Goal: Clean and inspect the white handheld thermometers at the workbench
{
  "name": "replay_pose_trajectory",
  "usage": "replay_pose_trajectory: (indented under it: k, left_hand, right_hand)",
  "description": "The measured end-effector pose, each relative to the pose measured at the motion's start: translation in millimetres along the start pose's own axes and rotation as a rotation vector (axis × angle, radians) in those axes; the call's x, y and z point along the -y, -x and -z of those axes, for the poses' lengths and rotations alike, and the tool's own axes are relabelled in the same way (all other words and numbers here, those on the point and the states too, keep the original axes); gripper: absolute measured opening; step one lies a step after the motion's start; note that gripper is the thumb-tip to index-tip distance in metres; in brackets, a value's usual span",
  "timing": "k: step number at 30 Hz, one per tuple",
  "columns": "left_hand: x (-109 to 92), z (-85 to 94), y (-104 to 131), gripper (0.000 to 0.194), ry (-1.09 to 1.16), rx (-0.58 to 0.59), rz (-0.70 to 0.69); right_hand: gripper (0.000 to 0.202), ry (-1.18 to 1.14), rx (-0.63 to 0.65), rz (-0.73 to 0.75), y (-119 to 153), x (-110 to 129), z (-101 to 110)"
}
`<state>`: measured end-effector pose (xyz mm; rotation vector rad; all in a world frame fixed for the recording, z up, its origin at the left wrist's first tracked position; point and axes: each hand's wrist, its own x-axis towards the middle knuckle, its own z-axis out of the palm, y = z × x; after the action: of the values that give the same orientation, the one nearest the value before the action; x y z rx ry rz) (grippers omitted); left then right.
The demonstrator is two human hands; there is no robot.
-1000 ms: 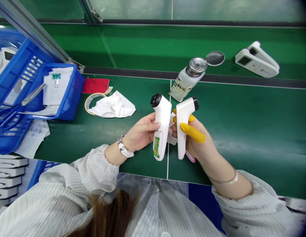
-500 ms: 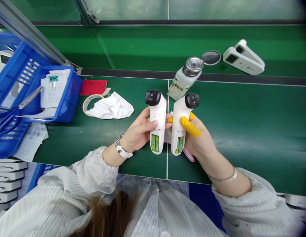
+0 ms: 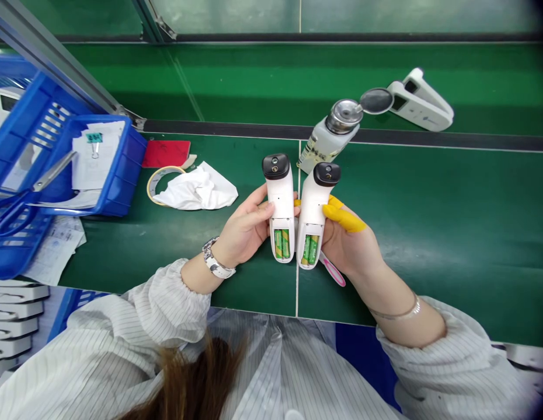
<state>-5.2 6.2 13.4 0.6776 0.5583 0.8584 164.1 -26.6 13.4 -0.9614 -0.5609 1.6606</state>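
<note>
1. Our left hand [image 3: 245, 230] grips one thermometer [image 3: 279, 204] upright above the bench [image 3: 429, 233], batteries [image 3: 282, 243] showing
2. Our right hand [image 3: 348, 242], yellow cots on its fingers, clasps a second thermometer [image 3: 313, 213] just beside it, batteries fitted too
3. We judge batteries done, covers left: both bays are open
4. Another unit [image 3: 423, 108] lies on the belt behind, near a bottle [image 3: 330, 137]

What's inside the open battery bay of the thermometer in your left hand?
Two green batteries sit side by side in the open bay of the left thermometer, held by the left hand. Their contacts and polarity marks are too small to read; no bay cover is visible on it.
</note>
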Motion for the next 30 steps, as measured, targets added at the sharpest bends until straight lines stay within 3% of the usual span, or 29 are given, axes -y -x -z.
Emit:
replay_pose_trajectory:
  k: [11, 20, 30]
  left_hand:
    - [7.3, 4.8, -0.6, 0.056, -0.157, -0.048, -0.051]
    - [9.9, 5.4, -3.0, 0.066, -0.074, -0.119, -0.061]
    - [11.3, 6.6, -4.4, 0.044, -0.095, -0.118, -0.018]
  right_hand:
    - [0.032, -0.01, 0.046, 0.042, -0.4, 1.4, -3.6]
    - [0.041, 0.039, 0.063, 0.094, -1.0, -1.9, -1.8]
    - [0.056, 0.032, 0.078, 0.142, 1.4, -2.4, -2.9]
